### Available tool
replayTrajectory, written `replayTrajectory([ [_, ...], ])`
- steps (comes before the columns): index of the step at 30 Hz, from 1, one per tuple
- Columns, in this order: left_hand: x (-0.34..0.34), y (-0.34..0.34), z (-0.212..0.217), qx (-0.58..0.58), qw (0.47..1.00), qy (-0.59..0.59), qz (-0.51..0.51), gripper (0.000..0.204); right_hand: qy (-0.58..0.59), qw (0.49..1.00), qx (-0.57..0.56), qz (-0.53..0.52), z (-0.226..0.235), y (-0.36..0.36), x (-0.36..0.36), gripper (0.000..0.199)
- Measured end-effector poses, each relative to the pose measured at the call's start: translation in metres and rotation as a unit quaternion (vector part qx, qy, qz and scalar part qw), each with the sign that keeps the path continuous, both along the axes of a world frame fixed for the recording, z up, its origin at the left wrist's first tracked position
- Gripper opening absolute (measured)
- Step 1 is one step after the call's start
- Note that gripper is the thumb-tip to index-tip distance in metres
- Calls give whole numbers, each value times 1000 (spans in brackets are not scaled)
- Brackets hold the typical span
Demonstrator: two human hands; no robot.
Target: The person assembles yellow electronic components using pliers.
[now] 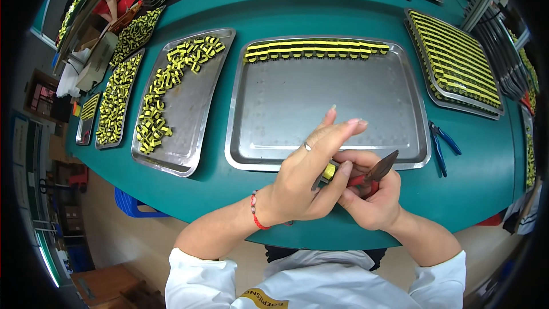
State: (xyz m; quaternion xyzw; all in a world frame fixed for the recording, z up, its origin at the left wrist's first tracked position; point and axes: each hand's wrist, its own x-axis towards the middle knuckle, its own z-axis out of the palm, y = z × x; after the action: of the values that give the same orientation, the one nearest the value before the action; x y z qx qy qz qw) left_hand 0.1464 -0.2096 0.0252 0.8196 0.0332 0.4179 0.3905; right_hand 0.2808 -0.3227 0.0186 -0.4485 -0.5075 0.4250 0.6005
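Note:
My left hand (pixel 306 180) pinches a small yellow-and-black component (pixel 329 171) between its thumb and lower fingers, while its upper fingers stretch out toward the right. Close against it, my right hand (pixel 374 197) is closed round red-handled pliers (pixel 374 176), whose dark pointed jaws aim up and to the right. The right fingertips come near the component; whether they touch it is hidden by the left hand. Both hands are over the near edge of a metal tray (pixel 274 120), which has a neat row of the same components (pixel 314 50) along its far side.
On the left, a metal tray (pixel 191 120) holds loose components, and a narrower tray of them (pixel 117 100) lies beyond it. Stacked trays with rows of components (pixel 457 60) stand at the right. Blue-handled pliers (pixel 440 146) lie beside the middle tray on the green table (pixel 480 166).

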Motion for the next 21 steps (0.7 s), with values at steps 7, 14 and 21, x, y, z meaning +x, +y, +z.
replayTrajectory([
  [7,-4,4,17,78,985,151,14,70,-5,995,30,-95,-12,6,-4,36],
  [14,1,-3,13,7,998,60,2,82,30,998,33,-38,-18,8,0,33],
  [21,1,-4,14,-4,999,22,26,80,26,999,17,-27,-21,8,1,33],
])
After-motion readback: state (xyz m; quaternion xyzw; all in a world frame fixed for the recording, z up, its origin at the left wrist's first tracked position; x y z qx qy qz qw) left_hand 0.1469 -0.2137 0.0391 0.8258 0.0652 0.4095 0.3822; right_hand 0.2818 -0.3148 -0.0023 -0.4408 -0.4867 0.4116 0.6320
